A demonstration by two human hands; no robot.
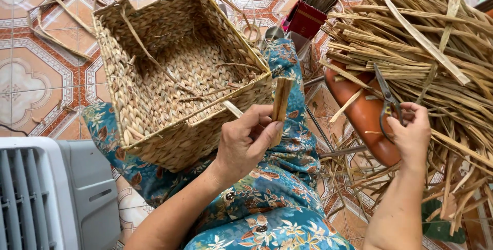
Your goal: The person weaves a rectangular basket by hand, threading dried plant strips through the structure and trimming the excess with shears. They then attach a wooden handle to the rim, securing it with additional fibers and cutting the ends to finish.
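While the person sat over the tiled floor (36,80), the biggest thing in view was the heap of dried straw strips (426,39) piled at the right, spilling over an orange-brown stool (359,111). Next in size, the square woven basket (179,70) rested tilted on the person's lap, on the blue floral garment (272,204), its open mouth facing the camera and its near rim unfinished, loose strands sticking out. A grey plastic fan housing (46,193) sat at lower left on the floor. A red holder with a bundle of thin sticks (313,8) stood behind the basket, top centre. Left hand (246,139) was just beside the basket's near corner, grip closed around a folded flat straw strip (280,107) that stood upright, pinched between thumb and fingers; strip touched or nearly touched the basket rim, could not tell which. Right hand (411,132) was well apart from the left, at the edge of the straw heap, fingers wrapped on the handles of a pair of dark metal scissors (387,103); blades pointed up into the strips, whether open or shut could not be told. Stray straw bits (56,29) lay on the floor at upper left.
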